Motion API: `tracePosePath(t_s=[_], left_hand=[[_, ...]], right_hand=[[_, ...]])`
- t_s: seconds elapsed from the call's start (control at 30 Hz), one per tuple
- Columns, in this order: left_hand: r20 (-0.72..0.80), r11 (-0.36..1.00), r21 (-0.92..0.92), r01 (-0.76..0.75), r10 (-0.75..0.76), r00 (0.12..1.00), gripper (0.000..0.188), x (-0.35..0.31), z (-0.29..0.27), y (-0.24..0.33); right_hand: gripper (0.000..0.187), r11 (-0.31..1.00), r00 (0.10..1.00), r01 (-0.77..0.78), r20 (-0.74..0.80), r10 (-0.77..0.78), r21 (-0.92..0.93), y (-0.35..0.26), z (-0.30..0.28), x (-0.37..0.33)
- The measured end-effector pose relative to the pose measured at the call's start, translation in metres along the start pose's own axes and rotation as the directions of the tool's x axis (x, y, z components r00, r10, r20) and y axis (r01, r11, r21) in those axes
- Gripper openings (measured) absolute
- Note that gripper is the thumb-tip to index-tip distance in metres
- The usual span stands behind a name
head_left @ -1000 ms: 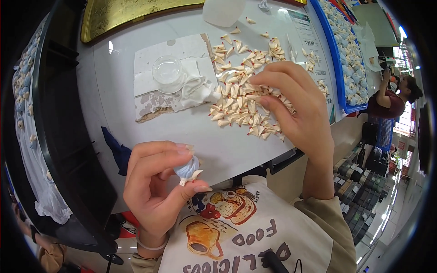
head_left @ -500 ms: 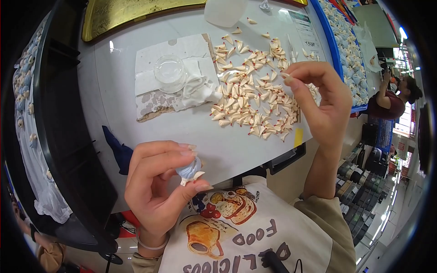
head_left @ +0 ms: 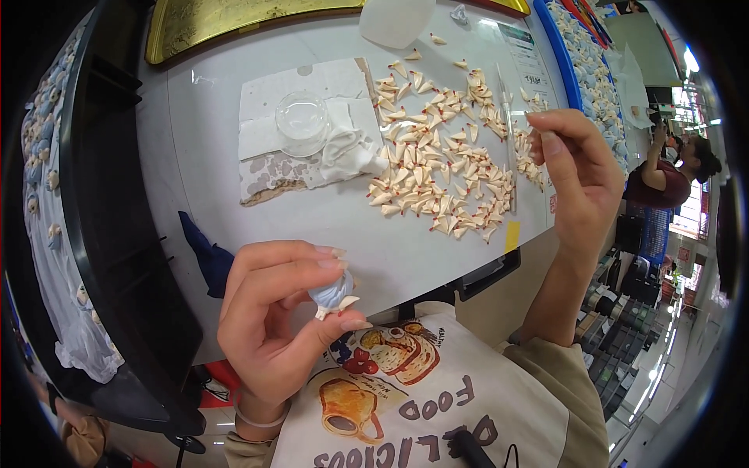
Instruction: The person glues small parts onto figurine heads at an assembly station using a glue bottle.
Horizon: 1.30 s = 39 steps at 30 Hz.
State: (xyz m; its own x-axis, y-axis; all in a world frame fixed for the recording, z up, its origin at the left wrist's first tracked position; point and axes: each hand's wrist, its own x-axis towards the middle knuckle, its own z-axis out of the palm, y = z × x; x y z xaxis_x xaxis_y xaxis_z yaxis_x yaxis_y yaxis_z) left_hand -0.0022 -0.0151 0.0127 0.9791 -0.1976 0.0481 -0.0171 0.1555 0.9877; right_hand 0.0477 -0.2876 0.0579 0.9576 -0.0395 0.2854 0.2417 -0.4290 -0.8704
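Observation:
My left hand is closed, pinching a small light-blue and cream figurine between thumb and fingers above the table's near edge. A pale pointed bit sticks out at the figurine's lower side. At the right of the table is my right hand, its thumb and index fingertip brought together in a pinch; anything between them is too small to make out. Beneath and beside those fingertips lie several small cream pointed pieces with red tips, spread over the table. A slim, pale rod-like tool lies among them.
A clear round dish and a crumpled white cloth rest on a worn white board. Along the far edge is a gold tray. A blue-rimmed tray of blue-and-cream pieces stands right; black shelving stands left.
My right hand has moved to the right, away from the middle of the pile and past the rod-like tool. My left hand keeps its hold on the figurine, almost unmoved.

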Motion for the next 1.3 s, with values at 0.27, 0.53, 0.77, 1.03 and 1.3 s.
tracePosePath(t_s=[0.27,0.53,0.77,1.03,1.3], left_hand=[[0.033,1.0,0.019,0.015,-0.015,0.999,0.039,-0.001,-0.001,0.002],[0.026,0.997,-0.073,0.014,-0.013,1.0,0.042,0.001,0.001,0.0],[0.052,0.99,-0.138,-0.008,0.015,0.999,0.043,0.002,0.001,-0.003],[0.069,0.995,-0.104,0.005,0.002,0.998,0.041,0.003,0.003,-0.001],[0.068,0.996,-0.092,0.003,0.003,0.998,0.041,0.002,0.002,-0.001]], right_hand=[[0.018,0.998,0.997,-0.058,-0.047,0.059,0.034,0.011,-0.031,-0.01],[0.021,0.983,0.982,0.164,-0.11,-0.155,0.077,0.02,-0.054,-0.009],[0.026,0.999,0.957,0.039,-0.29,-0.029,0.027,0.014,-0.047,-0.012],[0.02,0.895,0.998,-0.028,0.036,0.049,-0.445,0.01,-0.057,-0.022],[0.015,0.725,0.988,0.038,0.132,0.074,-0.688,0.012,-0.039,-0.038]])
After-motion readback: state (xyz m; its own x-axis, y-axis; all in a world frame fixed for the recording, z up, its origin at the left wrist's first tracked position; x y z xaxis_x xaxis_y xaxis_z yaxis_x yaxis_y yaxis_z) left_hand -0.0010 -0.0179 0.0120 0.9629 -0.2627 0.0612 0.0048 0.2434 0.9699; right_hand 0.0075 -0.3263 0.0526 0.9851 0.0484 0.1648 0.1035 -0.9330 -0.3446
